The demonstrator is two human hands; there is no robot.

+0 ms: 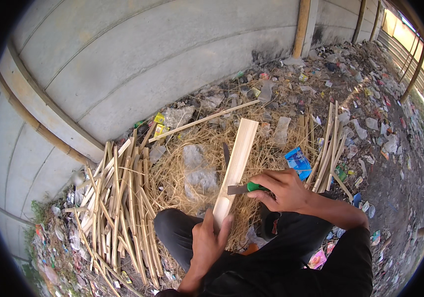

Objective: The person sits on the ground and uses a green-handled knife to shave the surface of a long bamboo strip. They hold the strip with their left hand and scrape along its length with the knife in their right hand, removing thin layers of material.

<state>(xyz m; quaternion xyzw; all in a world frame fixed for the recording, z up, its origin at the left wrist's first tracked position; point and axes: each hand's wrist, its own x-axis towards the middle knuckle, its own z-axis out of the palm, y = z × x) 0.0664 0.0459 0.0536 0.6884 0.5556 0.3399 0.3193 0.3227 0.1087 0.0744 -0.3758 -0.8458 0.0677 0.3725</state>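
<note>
My left hand (208, 241) is closed round the lower end of a split bamboo piece (240, 152), which slants up and away from me, its pale inner side showing. A knife (238, 189) with a green handle is in my right hand (287, 190), fingers wrapped round the handle. The short, squarish blade lies across the bamboo, just above a pale scooped patch near my left hand. Close to the left edge of the bamboo, a dark flat strip (226, 153) shows in part; I cannot tell what it belongs to.
A pile of split bamboo strips (123, 213) lies at my left, and a smaller bundle (328, 148) at my right. Bamboo shavings (172, 173) and litter cover the ground ahead, with a blue wrapper (298, 162) near my right hand. A grey panel wall (172, 54) stands behind.
</note>
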